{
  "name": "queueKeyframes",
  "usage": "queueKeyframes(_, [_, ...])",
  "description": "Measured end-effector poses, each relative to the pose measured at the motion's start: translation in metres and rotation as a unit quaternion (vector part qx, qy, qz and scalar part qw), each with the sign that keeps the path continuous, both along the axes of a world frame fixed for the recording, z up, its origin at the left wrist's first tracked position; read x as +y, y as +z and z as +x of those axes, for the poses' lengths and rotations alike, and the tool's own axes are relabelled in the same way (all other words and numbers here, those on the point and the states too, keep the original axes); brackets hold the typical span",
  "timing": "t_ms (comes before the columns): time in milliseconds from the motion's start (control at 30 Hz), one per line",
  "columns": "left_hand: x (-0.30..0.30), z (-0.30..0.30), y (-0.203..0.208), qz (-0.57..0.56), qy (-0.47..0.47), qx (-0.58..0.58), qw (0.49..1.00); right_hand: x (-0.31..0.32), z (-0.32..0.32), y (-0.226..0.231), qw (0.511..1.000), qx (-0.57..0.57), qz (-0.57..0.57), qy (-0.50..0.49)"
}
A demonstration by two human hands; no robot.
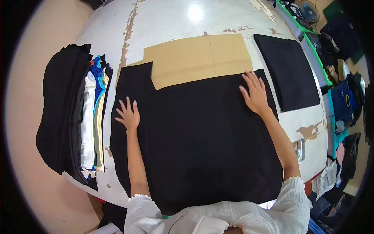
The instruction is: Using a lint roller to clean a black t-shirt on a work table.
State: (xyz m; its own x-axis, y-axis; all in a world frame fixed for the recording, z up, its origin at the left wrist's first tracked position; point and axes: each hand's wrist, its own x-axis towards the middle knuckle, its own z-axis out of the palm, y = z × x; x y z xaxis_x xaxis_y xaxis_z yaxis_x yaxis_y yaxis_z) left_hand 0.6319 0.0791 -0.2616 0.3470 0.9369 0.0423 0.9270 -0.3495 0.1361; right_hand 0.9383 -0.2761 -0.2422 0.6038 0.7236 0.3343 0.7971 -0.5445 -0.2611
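A large piece of black fabric [202, 132] lies flat in front of me and reaches down to the table's near edge. My left hand [129, 115] rests on its left part with the fingers spread. Near the fabric's upper right corner, my right hand [255, 91] lies flat, fingers apart and fingertips close to the top edge. A tan paper pattern sheet [198, 54] shows beyond the fabric, which covers its lower part; a thin line runs down the sheet. Neither hand grips anything.
A stack of folded black and coloured fabrics [64, 113] stands at the table's left edge. Right of me lie a folded black cloth [290, 72] and a brush [301, 150]. Green-rimmed bins [317, 58] and a blue basket [341, 101] line the right side. The white table [171, 19] has peeling patches.
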Motion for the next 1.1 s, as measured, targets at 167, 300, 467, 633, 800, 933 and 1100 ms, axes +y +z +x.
queueKeyframes(167, [0.035,-0.023,0.002,-0.007,0.003,0.011,1.000,-0.029,0.041,-0.025,0.989,0.010,-0.078,-0.122])
queueKeyframes(300, [0.032,-0.014,0.000,0.047,0.062,0.022,0.997,-0.006,0.031,-0.029,0.966,-0.053,-0.116,-0.224])
queueKeyframes(467, [-0.142,0.053,0.017,0.060,-0.327,-0.025,0.943,0.017,-0.088,0.004,0.995,0.045,-0.029,0.084])
queueKeyframes(633, [-0.185,0.024,0.017,0.009,-0.345,-0.003,0.939,-0.016,-0.106,-0.012,0.993,0.015,-0.056,0.098])
queueKeyframes(800, [-0.099,-0.080,0.012,0.017,-0.058,0.050,0.997,-0.108,-0.041,-0.021,0.982,0.025,-0.021,-0.186])
queueKeyframes(933, [-0.099,-0.197,0.005,0.027,0.046,0.013,0.998,-0.143,-0.118,0.056,0.985,0.075,-0.019,-0.154])
queueKeyframes(1100, [-0.164,-0.279,0.003,-0.018,0.197,-0.030,0.980,-0.253,-0.175,0.024,0.911,0.033,0.074,-0.405])
